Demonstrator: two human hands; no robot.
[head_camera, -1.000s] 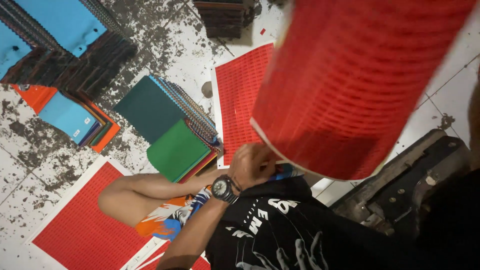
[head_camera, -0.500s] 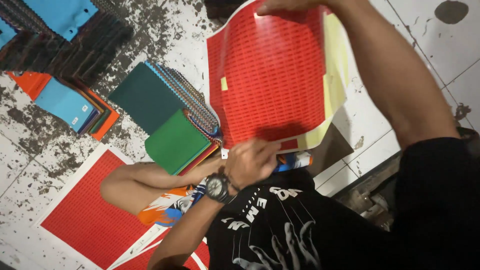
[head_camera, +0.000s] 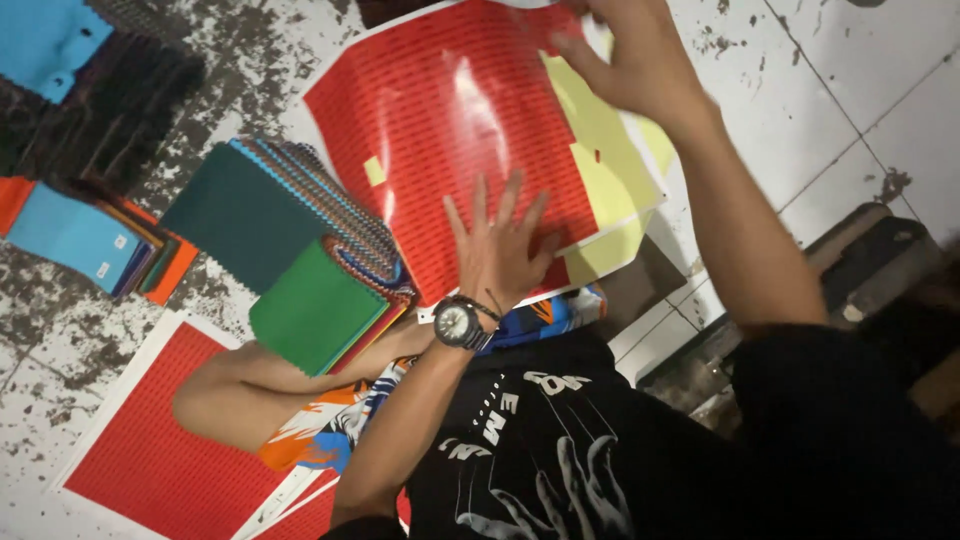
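Since half a second ago your left hand (head_camera: 497, 252) has moved off the bottom edge of the glossy red sheet of small printed labels (head_camera: 455, 140) and now lies flat on its lower part, fingers spread wide and gripping nothing, just pressing. Your right hand (head_camera: 628, 62) has come down from the top edge to the sheet's upper right corner, fingers loosely bent on the paper; you cannot tell whether they pinch it. The sheet has settled lower and flatter across the pale tiled floor (head_camera: 800, 110), with its yellow backing paper (head_camera: 600, 170) showing along the right side. No containers are in view: the stack of coloured fabric swatches with a green one on top (head_camera: 315, 305) sits loose on the floor just left of the sheet, and another red label sheet (head_camera: 150, 445) lies under your bare knee (head_camera: 215, 395).
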